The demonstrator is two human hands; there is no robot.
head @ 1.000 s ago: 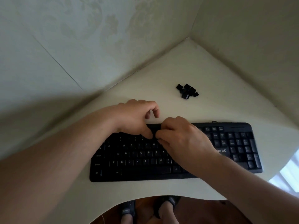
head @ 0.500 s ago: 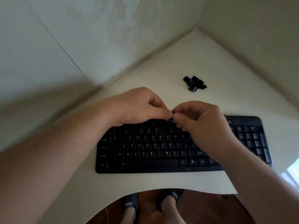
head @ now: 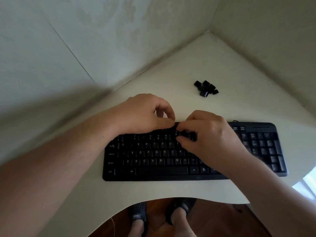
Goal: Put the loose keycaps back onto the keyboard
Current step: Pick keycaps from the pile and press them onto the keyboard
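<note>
A black keyboard lies across the white desk in front of me. My left hand and my right hand meet fingertip to fingertip over the middle of its top row. Both have curled fingers that pinch a small dark keycap, which is mostly hidden by the fingertips and merges with the keyboard's back edge. My right hand covers the keys to the right of the letter block. A pile of several loose black keycaps sits on the desk beyond the keyboard, apart from both hands.
The desk fills a corner between two pale walls and has a curved cut-out front edge. My feet in dark slippers show below on the wooden floor. The keyboard's cable leaves its back edge.
Both hands lifted off the keys and brought their fingertips together, then came back down to the keyboard's top row. The pile of keycaps has not moved.
</note>
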